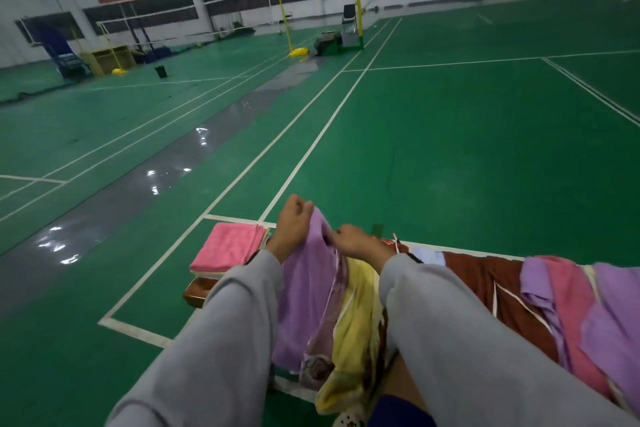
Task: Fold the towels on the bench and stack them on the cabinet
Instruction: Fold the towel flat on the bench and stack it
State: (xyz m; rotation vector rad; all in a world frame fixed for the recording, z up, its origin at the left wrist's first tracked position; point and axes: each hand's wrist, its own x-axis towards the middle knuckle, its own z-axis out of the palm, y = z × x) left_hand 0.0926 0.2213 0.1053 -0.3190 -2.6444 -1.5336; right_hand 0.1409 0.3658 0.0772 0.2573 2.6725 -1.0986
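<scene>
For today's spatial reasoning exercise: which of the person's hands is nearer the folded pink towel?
Left. The left hand grips the purple towel just right of the folded pink towel; the right hand holds that towel farther right.

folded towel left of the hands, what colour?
Pink, plain with no pattern; the folded towel shows best in the head view.

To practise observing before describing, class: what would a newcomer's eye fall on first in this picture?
At bottom centre the left hand and right hand grip a purple towel. A folded pink towel lies just left of them, unfolded towels sprawl to the right, and a wide green court fills everything beyond.
</scene>
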